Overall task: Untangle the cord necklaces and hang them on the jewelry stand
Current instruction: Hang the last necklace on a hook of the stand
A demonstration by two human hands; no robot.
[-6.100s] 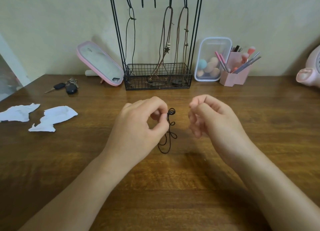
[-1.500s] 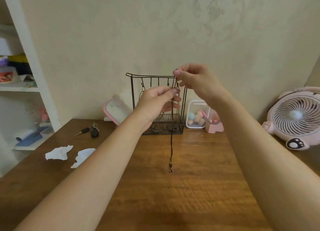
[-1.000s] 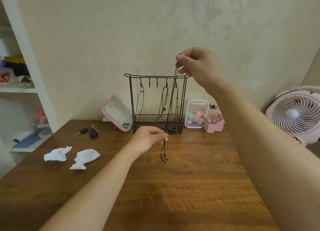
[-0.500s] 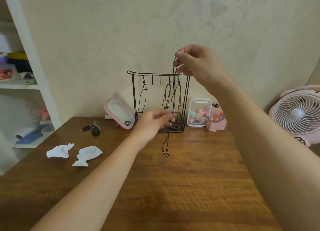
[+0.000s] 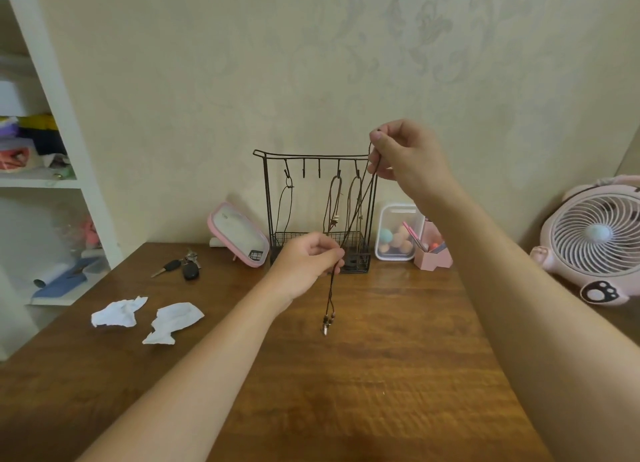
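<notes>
Two finger pinches on dark beaded cord necklace: right hand up by black wire jewelry stand, left hand lower.

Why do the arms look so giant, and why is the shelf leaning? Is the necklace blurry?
Head view: the wide-angle lens swells the left forearm and right forearm and tilts the white shelf. Head view: soft light, faint shadows on the table. Head view: the cord necklace between left hand and right hand looks sharp, its beads slightly soft.
</notes>
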